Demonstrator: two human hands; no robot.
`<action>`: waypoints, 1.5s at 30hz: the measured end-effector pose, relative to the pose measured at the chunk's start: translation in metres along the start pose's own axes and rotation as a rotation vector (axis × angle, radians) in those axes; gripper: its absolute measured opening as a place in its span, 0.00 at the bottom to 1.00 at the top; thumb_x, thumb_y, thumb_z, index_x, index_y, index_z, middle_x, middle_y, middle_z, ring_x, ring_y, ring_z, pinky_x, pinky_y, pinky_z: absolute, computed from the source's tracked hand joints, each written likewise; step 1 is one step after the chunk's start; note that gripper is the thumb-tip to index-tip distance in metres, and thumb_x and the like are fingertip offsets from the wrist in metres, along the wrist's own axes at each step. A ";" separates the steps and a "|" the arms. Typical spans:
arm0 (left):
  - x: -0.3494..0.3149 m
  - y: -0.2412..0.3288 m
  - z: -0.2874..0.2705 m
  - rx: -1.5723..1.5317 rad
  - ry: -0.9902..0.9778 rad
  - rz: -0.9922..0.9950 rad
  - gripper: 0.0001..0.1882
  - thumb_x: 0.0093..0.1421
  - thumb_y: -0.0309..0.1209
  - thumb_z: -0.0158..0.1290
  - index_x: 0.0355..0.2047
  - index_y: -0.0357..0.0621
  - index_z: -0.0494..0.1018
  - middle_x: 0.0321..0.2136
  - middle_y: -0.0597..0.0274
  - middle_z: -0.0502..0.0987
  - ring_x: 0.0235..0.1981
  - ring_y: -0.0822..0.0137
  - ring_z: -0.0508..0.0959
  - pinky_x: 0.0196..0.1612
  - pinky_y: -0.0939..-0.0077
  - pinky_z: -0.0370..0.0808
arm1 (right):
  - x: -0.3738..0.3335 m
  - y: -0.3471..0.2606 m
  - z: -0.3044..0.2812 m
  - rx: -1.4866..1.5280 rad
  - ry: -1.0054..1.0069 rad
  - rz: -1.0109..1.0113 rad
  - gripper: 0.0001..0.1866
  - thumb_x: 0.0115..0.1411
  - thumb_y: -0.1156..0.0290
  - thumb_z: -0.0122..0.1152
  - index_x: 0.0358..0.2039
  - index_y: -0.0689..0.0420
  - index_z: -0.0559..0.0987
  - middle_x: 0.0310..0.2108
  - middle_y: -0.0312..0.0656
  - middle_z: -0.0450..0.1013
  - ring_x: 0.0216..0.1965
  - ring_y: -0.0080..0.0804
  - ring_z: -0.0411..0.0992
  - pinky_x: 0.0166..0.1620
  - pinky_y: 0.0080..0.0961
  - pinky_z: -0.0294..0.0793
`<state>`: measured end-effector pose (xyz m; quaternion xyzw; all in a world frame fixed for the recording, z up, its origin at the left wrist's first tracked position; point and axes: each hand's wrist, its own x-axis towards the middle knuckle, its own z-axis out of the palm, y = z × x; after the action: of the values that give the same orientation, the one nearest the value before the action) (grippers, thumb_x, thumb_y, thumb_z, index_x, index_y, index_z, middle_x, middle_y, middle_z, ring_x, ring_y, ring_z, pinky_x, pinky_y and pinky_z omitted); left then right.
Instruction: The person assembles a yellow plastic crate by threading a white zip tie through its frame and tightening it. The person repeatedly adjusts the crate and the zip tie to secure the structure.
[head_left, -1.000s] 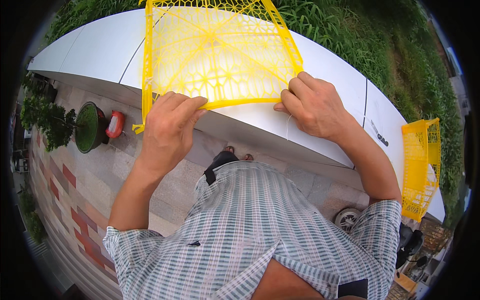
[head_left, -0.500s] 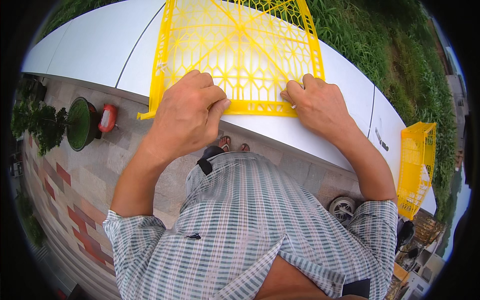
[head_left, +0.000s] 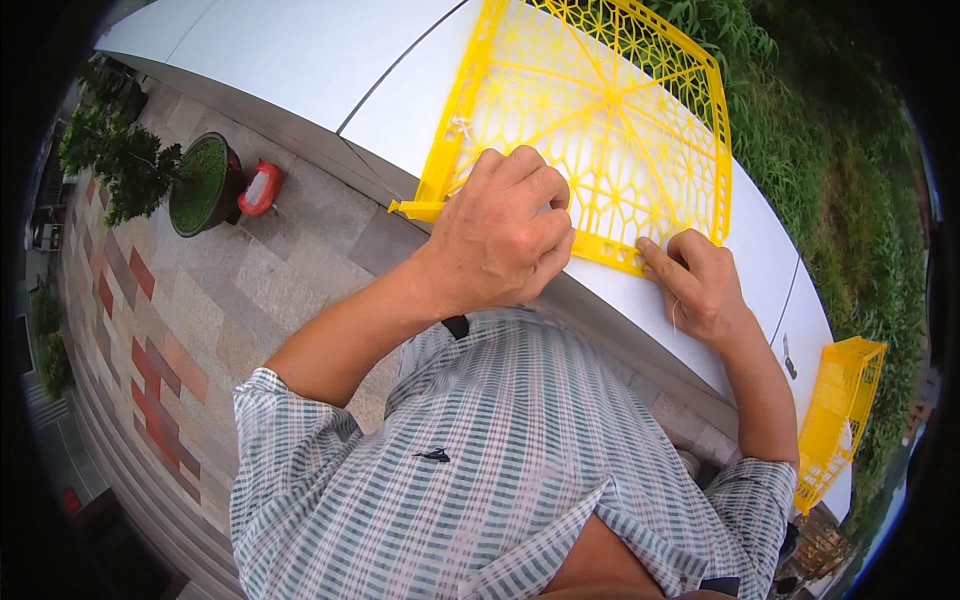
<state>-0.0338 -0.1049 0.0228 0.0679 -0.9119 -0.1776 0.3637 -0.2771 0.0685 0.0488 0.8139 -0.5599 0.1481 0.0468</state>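
Observation:
A yellow plastic lattice panel (head_left: 610, 96) with a slotted rim lies on a white ledge, its near left corner jutting past the front edge. My left hand (head_left: 510, 230) is closed in a pinch over the near rim; whatever its fingers hold is hidden behind the knuckles. Farther right along that rim, my right hand (head_left: 700, 285) grips the edge between thumb and fingers. A thin white string (head_left: 675, 318) loops down from the right hand. Another bit of white string (head_left: 460, 126) is tied on the panel's left side.
A yellow plastic crate (head_left: 840, 420) stands at the ledge's right end, near a small dark tool (head_left: 789, 357). Tall grass (head_left: 860, 240) grows beyond the white ledge (head_left: 270, 65). On the paved floor at left are a potted plant (head_left: 205, 185) and a red-and-white bag (head_left: 261, 188).
The view has swung, so the scene sits farther right and tilted. My left hand has come nearer my right along the rim, and the string by my right hand now shows.

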 end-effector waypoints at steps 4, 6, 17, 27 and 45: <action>0.000 0.021 0.014 0.070 0.074 0.109 0.09 0.52 0.28 0.62 0.33 0.38 0.79 0.44 0.56 0.78 0.46 0.58 0.75 0.49 0.58 0.69 | 0.003 0.004 0.000 0.098 -0.004 0.013 0.26 0.47 0.82 0.68 0.50 0.61 0.84 0.26 0.41 0.66 0.25 0.37 0.69 0.25 0.35 0.70; 0.002 0.035 0.024 -0.015 0.054 0.126 0.15 0.54 0.27 0.64 0.43 0.37 0.82 0.48 0.56 0.77 0.50 0.57 0.76 0.51 0.55 0.69 | 0.007 0.004 0.001 0.134 -0.004 0.012 0.25 0.47 0.82 0.68 0.50 0.61 0.84 0.26 0.40 0.66 0.24 0.38 0.69 0.25 0.36 0.70; -0.004 0.037 0.015 -0.036 -0.141 0.158 0.21 0.54 0.34 0.68 0.42 0.29 0.80 0.41 0.56 0.76 0.40 0.58 0.74 0.45 0.57 0.69 | 0.009 -0.024 0.004 0.521 0.079 0.257 0.12 0.60 0.76 0.70 0.46 0.60 0.85 0.24 0.38 0.70 0.24 0.30 0.70 0.26 0.30 0.69; -0.011 0.029 0.005 0.051 -0.241 0.239 0.27 0.56 0.38 0.69 0.54 0.39 0.80 0.43 0.58 0.76 0.36 0.58 0.70 0.38 0.61 0.64 | -0.038 -0.039 -0.047 0.998 0.437 0.913 0.28 0.75 0.45 0.56 0.41 0.64 0.79 0.21 0.29 0.63 0.23 0.16 0.57 0.27 0.20 0.58; 0.003 0.019 -0.004 -0.017 -0.377 0.364 0.25 0.54 0.27 0.64 0.54 0.34 0.80 0.45 0.55 0.76 0.40 0.57 0.76 0.39 0.61 0.70 | -0.035 -0.045 -0.040 0.662 0.019 0.963 0.08 0.63 0.73 0.68 0.36 0.67 0.83 0.26 0.44 0.79 0.28 0.30 0.77 0.37 0.25 0.77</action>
<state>-0.0332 -0.0896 0.0347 -0.1348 -0.9592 -0.1264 0.2138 -0.2546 0.1256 0.0804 0.4378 -0.7902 0.3268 -0.2776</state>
